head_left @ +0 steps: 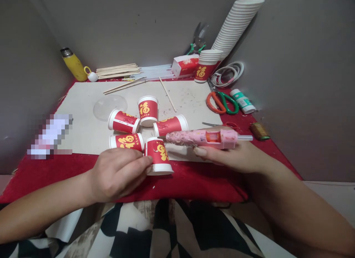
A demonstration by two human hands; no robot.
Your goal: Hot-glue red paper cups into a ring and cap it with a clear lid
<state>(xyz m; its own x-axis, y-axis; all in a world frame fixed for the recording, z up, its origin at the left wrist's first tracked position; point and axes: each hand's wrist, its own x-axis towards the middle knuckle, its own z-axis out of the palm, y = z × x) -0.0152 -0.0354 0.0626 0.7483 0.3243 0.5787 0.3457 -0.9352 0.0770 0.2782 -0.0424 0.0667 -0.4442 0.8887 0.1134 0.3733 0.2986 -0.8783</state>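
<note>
My right hand (230,154) grips a pink glue gun (191,138) with a pale glue stick (245,138) poking out of its back end. The nozzle points left, right by the base of a red paper cup (158,158) lying on its side. My left hand (122,173) has closed fingers at this cup's left side, near its white rim. Beyond it, more red cups with gold characters form a ring: one at left (126,141), one upper left (123,121), one at the back (148,111) and one at right (170,125).
A grey board (80,139) covers the red cloth (194,184). Scissors (222,102), a thread spool (260,131) and a white-green bottle (243,101) lie at right. Behind stand stacked cups (235,25), wooden sticks (118,70) and a yellow bottle (73,64). A clear disc (110,106) lies left.
</note>
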